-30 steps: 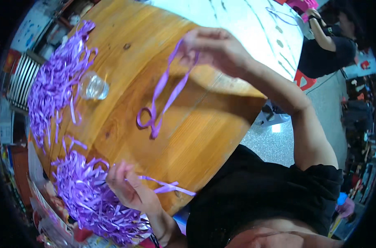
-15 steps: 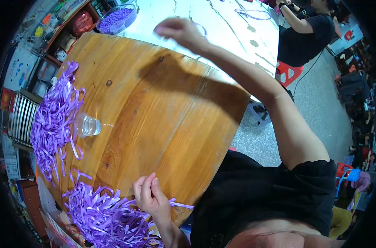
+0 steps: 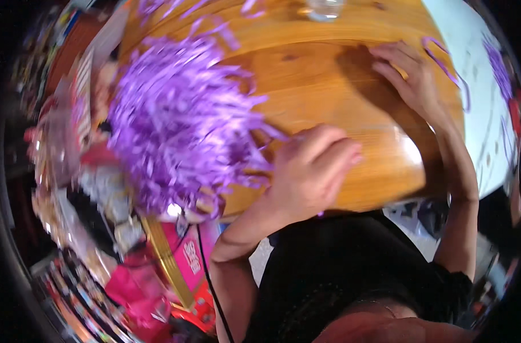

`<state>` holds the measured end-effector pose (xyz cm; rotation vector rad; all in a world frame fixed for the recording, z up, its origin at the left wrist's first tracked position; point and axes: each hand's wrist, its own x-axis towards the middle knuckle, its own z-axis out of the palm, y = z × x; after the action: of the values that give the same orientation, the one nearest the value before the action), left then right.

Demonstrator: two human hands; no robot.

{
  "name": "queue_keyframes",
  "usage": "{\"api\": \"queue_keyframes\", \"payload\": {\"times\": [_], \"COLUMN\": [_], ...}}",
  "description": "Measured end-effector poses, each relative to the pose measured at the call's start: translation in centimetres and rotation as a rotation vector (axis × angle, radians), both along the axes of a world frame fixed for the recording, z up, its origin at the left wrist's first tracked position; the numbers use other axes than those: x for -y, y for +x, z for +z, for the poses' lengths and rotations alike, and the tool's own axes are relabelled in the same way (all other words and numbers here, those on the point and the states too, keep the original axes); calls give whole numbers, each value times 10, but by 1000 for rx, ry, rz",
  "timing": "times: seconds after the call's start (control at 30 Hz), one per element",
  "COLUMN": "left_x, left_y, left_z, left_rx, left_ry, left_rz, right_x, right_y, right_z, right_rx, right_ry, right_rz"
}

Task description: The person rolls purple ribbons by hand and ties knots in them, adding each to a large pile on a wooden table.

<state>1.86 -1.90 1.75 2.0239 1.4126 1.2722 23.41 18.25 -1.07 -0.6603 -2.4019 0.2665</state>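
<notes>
A large heap of shiny purple ribbon strips (image 3: 186, 120) lies at the left of the wooden table (image 3: 306, 74). Close to its right side is my left hand (image 3: 315, 168), fingers curled together; whatever they may hold is hidden. One strip runs from the heap toward the back of this hand. Farther off to the right, my right hand (image 3: 409, 80) hovers over the wood with fingers stretched and thumb apart, nothing seen in it. Beside it, a thin purple loop (image 3: 463, 86) lies across the seam with the white table.
A clear glass (image 3: 324, 8) stands at the far edge of view, with more ribbon strips to its left. The white marbled table (image 3: 486, 137) adjoins on the right, bearing a purple bundle (image 3: 498, 66). Below the heap are a pink box (image 3: 183, 251) and bags.
The view has swung left and down toward the ribbon heap. My right hand has come back from over the white table to the wooden one. My left hand's fingers are curled closer together.
</notes>
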Motion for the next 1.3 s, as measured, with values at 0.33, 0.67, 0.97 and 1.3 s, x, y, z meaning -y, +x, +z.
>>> {"api": "queue_keyframes", "payload": {"times": [0.33,0.67,0.97,1.3], "left_x": [48,79,79,12], "left_y": [-19,-32,-52,-33], "left_z": [-4,-2,5,39], "left_rx": [73,110,96,347], "left_ry": [123,95,316,407], "left_rz": [273,281,475,250], "right_x": [43,23,50,97], "right_y": [-140,-281,-176,-76], "right_z": [28,40,147,151], "right_rx": [-141,83,-343,-11], "right_ry": [-29,27,-786,-777], "right_rz": [464,328,449,390]}}
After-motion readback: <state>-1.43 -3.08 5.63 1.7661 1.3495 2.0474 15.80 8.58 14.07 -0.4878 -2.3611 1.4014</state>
